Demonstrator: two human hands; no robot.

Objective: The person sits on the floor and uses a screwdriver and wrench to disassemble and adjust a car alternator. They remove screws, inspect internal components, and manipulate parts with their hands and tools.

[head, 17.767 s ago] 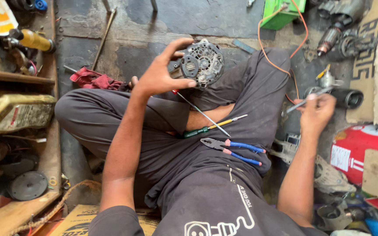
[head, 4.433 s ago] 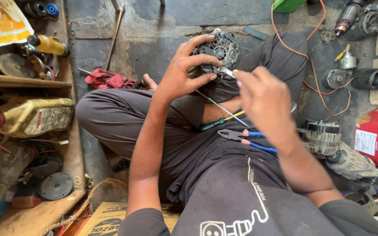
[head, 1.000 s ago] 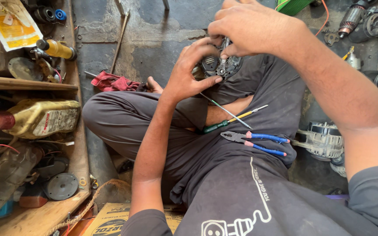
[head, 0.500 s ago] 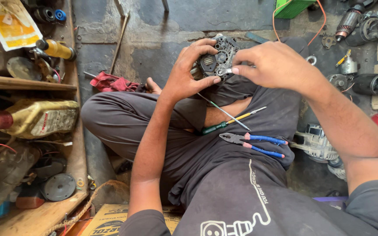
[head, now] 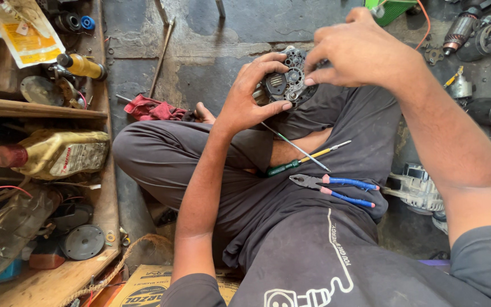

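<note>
Since half a second ago the right hand (head: 359,51) has lifted a little and slid nearer the top of the alternator (head: 288,82), its wrist now higher in view, while the left hand (head: 251,99) has kept its place.

That alternator sits over the person's crossed legs, above the raised knee, cupped from the left and underneath by the left hand. Thumb and curled fingers wrap its rim firmly, so this grip is closed around the body. Coming in from the right, the other hand bends its fingers down and touches the part's upper right edge with pinched fingertips; whether they pinch a small piece there cannot be told.

Both forearms are bare, the left reaching straight forward from the elbow, the right crossing in from the right edge with the wrist bent downward.

Round, dark and greasy, the part shows a slotted metal housing with a pale hub at its middle.

On the lap lie a screwdriver (head: 305,159) with a green and yellow handle and blue-handled pliers (head: 333,189), side by side, just below the work.
</note>
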